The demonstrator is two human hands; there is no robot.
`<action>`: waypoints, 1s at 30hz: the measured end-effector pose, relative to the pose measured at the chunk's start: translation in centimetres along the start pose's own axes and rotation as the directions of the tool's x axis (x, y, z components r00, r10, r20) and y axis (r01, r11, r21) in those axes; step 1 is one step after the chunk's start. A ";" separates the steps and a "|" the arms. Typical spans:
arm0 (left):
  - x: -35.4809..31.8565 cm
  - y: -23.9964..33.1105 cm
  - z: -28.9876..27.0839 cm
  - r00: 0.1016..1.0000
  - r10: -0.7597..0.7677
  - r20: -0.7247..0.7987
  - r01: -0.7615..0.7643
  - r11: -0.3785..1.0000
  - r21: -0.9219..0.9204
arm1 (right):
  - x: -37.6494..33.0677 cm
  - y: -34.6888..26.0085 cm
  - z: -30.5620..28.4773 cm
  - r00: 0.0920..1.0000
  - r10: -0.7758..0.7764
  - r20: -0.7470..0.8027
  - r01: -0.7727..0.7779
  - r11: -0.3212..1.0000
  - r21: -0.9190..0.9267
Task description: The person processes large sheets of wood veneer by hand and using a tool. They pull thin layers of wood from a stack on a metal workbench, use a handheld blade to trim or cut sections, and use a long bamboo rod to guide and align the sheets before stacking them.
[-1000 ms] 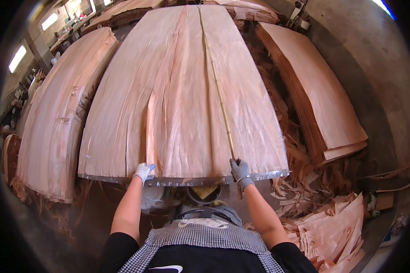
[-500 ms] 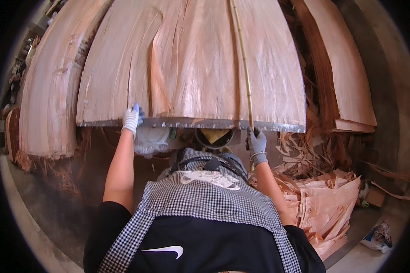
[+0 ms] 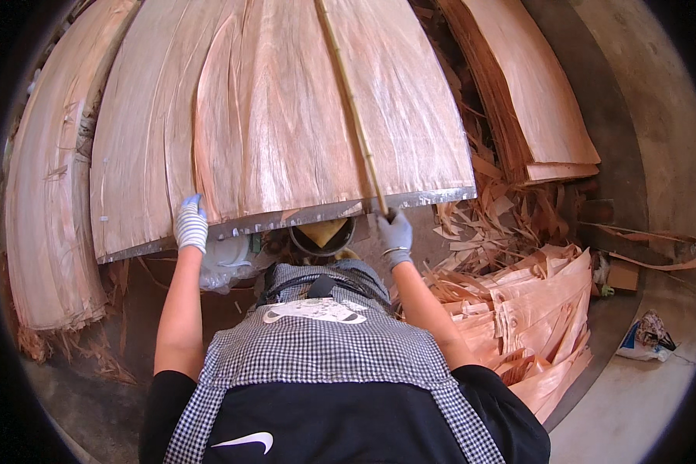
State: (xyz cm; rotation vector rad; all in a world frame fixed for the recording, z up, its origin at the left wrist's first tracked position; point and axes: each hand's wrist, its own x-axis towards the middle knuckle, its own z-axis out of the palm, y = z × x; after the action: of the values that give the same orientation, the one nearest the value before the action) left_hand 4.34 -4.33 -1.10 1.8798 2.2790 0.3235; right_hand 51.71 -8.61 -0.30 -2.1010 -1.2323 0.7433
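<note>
A broad wood veneer sheet covers the table in front of me, with lengthwise seams and wrinkles. My left hand, in a striped glove, is at the sheet's near edge, fingers closed over it beside a seam. A long thin bamboo stick lies along the sheet, right of its middle. My right hand, in a grey glove, grips the stick's near end just past the table's metal edge. The stick's far end runs out of view.
Stacked veneer stands to the left and at the far right. A dark bucket sits under the table edge beside clear plastic wrapping. Veneer scraps and a bundle of torn veneer lie on the right.
The raised veneer flap near my left hand has come down flatter and shifted left. My right hand stays on the stick, now slanted more. The whole view has turned slightly.
</note>
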 end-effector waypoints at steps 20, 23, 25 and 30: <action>-2.2 17.2 -0.9 0.905 0.406 0.131 -0.412 0.911 0.029 | 8.8 0.7 -6.5 0.992 0.062 -0.108 -0.106 0.874 -0.475; -2.1 19.2 -1.4 0.781 0.611 0.126 -0.620 0.784 0.041 | 10.6 2.3 -5.6 0.993 -0.029 -0.116 -0.080 0.556 -0.828; -2.4 20.5 -0.3 0.721 0.669 0.183 -0.681 0.732 0.007 | 11.7 4.6 -3.6 0.987 -0.088 -0.133 -0.056 0.592 -0.804; -3.6 22.3 0.5 0.731 0.621 0.283 -0.656 0.754 0.036 | 9.4 -3.2 -5.2 0.977 0.149 -0.153 -0.208 0.826 -0.524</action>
State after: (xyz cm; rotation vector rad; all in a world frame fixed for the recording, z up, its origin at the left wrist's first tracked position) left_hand 26.27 -3.74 4.45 2.5684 1.4469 -0.0048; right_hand 57.53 0.03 3.94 -2.7062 -1.3045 0.3717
